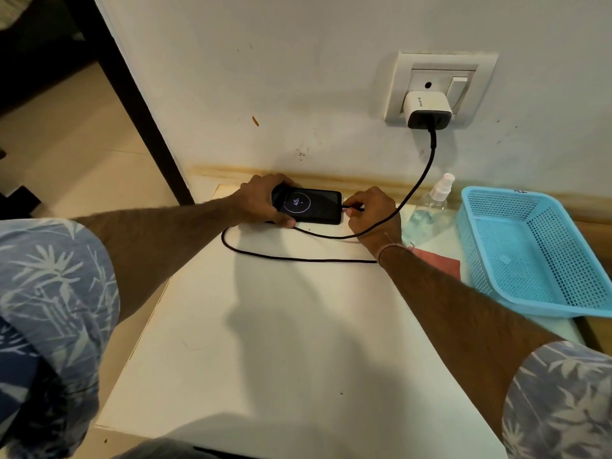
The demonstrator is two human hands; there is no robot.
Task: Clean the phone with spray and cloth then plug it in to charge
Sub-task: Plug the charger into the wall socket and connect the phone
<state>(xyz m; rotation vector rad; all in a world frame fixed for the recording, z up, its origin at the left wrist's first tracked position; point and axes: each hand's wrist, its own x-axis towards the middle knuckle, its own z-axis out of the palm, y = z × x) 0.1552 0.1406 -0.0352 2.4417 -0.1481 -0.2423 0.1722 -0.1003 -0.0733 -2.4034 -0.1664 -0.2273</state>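
Observation:
A black phone (309, 207) lies flat on the white table (281, 326) close to the wall, its screen lit with a ring and the number 45. My left hand (261, 200) grips its left end. My right hand (371, 210) pinches the black cable's plug (351, 209) at the phone's right end. The black cable (419, 180) runs up to a white charger (427, 109) in the wall socket, and its slack loops on the table below the phone. A clear spray bottle (433, 202) stands to the right. A pink cloth (438, 261) shows partly behind my right wrist.
A light blue plastic basket (533, 256) sits at the table's right edge. The wall socket plate (440, 87) has a switch beside the charger. A dark post (132, 94) runs down the wall's left side, with floor beyond it.

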